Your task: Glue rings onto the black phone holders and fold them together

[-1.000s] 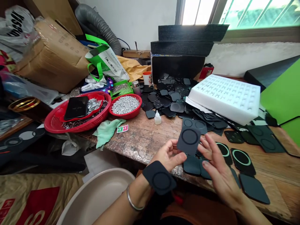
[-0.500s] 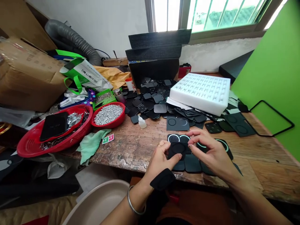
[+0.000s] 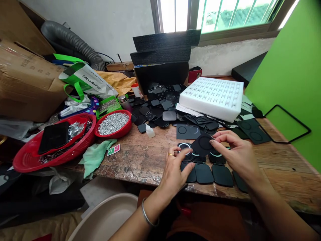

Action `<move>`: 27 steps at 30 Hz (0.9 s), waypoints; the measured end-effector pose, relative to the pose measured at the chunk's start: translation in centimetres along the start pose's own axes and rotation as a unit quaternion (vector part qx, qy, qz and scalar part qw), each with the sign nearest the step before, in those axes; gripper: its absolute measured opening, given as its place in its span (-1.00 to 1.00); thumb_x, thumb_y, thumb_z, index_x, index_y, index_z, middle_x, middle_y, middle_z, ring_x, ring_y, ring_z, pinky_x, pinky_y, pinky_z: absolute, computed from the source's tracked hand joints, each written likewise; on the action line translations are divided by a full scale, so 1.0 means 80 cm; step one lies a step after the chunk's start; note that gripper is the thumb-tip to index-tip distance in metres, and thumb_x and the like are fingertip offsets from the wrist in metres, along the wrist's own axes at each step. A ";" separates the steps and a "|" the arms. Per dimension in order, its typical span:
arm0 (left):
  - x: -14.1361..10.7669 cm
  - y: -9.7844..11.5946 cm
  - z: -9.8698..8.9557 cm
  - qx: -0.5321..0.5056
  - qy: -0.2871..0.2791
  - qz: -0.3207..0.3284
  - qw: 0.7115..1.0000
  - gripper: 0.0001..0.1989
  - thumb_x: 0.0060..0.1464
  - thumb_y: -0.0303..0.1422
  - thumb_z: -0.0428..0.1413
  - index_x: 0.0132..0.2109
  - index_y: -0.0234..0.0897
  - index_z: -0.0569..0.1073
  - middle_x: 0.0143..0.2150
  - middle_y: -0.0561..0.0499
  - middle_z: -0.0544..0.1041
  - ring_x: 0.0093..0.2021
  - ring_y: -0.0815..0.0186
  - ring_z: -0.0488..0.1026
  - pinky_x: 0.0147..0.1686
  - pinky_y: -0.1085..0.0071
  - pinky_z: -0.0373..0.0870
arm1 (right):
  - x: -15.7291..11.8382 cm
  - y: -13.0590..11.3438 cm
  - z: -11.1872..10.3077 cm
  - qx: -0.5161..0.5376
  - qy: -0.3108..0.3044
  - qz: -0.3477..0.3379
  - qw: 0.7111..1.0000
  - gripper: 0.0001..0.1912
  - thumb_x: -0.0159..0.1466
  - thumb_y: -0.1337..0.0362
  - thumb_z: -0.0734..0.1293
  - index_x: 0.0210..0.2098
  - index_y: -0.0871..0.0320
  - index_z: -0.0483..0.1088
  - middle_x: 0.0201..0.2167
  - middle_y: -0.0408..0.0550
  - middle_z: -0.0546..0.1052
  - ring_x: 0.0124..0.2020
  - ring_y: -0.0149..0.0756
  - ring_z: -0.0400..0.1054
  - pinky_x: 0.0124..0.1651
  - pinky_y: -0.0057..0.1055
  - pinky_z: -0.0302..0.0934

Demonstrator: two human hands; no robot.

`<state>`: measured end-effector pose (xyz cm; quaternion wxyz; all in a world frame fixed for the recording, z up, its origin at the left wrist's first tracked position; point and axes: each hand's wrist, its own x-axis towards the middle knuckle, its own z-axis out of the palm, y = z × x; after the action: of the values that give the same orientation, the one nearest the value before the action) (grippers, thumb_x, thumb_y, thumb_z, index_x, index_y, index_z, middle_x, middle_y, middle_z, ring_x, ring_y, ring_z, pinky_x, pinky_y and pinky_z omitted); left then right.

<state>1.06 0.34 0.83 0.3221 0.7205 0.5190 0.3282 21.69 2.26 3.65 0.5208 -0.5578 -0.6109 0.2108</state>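
Observation:
Between finger and thumb of my right hand [image 3: 233, 152] is a black pad [image 3: 202, 144] with a ring outline, tilted above the work pieces. My left hand [image 3: 175, 167] has its fingers apart and holds nothing, just left of the pad. Beneath both hands lie black hinged units, with pale rings [image 3: 185, 149] on their upper parts and plain square lower parts [image 3: 204, 173] toward the table's front edge. Behind them a flat dark sheet [image 3: 187, 132] shows two ring outlines.
A white foam block [image 3: 213, 97] stands at the back right, beside a pile of black plates [image 3: 155, 110]. A small white bottle [image 3: 150, 131], a green cloth [image 3: 96, 159] and a red basket of screws [image 3: 128, 125] are to the left.
The black pad has moved up and right, out of my left hand and into my right. My left hand has opened. The dark piece near my left wrist no longer shows there.

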 end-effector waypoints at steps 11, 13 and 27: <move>-0.019 -0.011 0.008 0.103 -0.040 0.010 0.994 -0.78 0.05 -0.34 0.20 -0.11 -0.08 0.48 0.07 -0.07 0.18 0.07 0.09 0.20 0.04 0.17 0.28 | -0.015 0.030 0.043 0.392 -0.036 0.341 0.854 -0.77 -0.08 0.17 0.55 -0.46 0.14 0.56 -0.36 -0.06 0.58 -0.21 -0.24 0.40 -0.03 -0.29 0.28; -0.019 -0.010 0.009 0.109 -0.031 0.007 0.994 -0.79 0.03 -0.39 0.20 -0.14 -0.11 0.47 0.07 -0.06 0.18 0.07 0.09 0.21 0.05 0.17 0.28 | -0.017 0.026 0.053 0.437 -0.046 0.367 0.820 -0.78 -0.11 0.21 0.56 -0.47 0.14 0.56 -0.32 -0.05 0.59 -0.14 -0.21 0.40 0.04 -0.24 0.28; -0.013 -0.069 -0.061 -0.228 -0.023 -0.231 0.946 -0.48 -0.14 -0.40 0.22 0.02 -0.32 0.34 -0.23 -0.05 0.52 -0.28 0.26 0.47 -0.18 0.33 0.37 | -0.029 0.020 0.065 0.449 -0.001 0.366 0.815 -0.81 -0.10 0.27 0.58 -0.51 0.16 0.55 -0.40 -0.13 0.57 -0.24 -0.40 0.38 -0.02 -0.46 0.31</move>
<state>-6.10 1.31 -0.91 0.5562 0.4953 0.5756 0.3377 17.49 2.28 -0.52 0.5973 -0.4441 -0.1997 0.6373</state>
